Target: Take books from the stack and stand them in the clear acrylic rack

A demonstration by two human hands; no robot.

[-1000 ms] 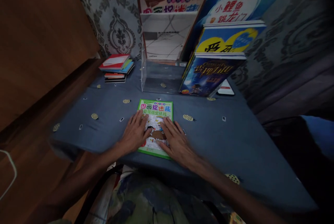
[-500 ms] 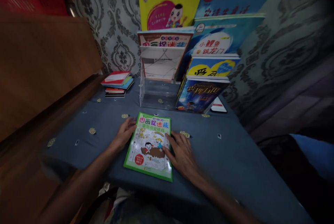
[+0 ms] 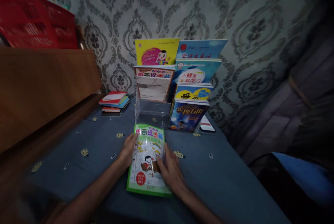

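Low in the frame's centre, both hands, left hand (image 3: pixel 128 150) and right hand (image 3: pixel 169 170), clasp the green-bordered children's picture book (image 3: pixel 147 159) by its side edges, steadying it on the blue cloth-covered table (image 3: pixel 229 172).

Domestic room, likely a home reading corner. Indicators: damask-patterned wallpaper (image 3: pixel 198 15), a table (image 3: pixel 229 178) under a blue patterned cloth, children's picture books in a clear tiered rack (image 3: pixel 152 112), and a red basket (image 3: pixel 36 22) on wooden furniture.
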